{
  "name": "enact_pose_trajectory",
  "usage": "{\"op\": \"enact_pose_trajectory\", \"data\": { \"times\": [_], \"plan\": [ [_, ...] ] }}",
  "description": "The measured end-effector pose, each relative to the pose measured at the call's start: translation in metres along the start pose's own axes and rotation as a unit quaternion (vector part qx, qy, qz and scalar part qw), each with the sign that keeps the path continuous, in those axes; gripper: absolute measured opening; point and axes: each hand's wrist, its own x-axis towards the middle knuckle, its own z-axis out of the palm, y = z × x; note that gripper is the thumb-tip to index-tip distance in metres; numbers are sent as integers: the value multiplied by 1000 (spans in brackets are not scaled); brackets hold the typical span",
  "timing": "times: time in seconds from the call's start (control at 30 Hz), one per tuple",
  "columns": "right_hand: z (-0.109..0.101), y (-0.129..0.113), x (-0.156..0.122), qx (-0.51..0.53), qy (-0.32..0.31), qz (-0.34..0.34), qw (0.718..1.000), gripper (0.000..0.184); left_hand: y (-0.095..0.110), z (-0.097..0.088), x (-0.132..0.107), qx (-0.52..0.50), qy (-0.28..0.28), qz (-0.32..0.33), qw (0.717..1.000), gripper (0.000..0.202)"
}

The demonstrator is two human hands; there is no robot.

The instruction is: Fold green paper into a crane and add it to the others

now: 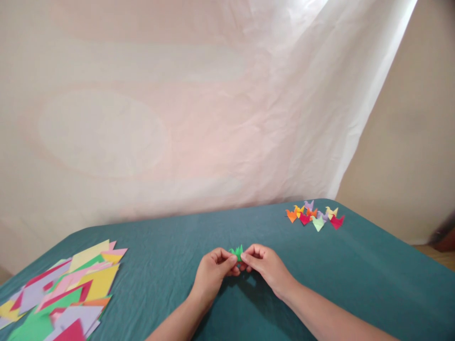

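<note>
Between my two hands, just above the table's middle, is a small green origami bird point(237, 252) with pointed tips sticking up. My left hand point(215, 270) pinches its left side between thumb and fingers. On the other side, the thumb and fingertips of my right hand point(265, 265) grip its right edge. The fingertips hide the lower part of the folded paper. Both hands cast a shadow on the cloth below.
A dark green cloth covers the table point(159, 274). Loose coloured paper sheets point(71, 289) lie spread at the left. Several small folded paper birds point(318, 222) are grouped at the back right. Behind the table hangs a pale sheet point(199, 118).
</note>
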Motion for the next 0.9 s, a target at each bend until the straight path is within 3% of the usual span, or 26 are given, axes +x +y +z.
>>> {"op": "enact_pose_trajectory", "data": {
  "times": [0.73, 0.9],
  "plan": [
    [2, 2, 0, -64, 31, -35, 997, 27, -1, 4, -1, 119, 40, 70, 990, 21],
    [6, -4, -3, -108, 67, -62, 990, 23, -3, 6, 0, 89, 49, 84, 991, 23]
  ]
}}
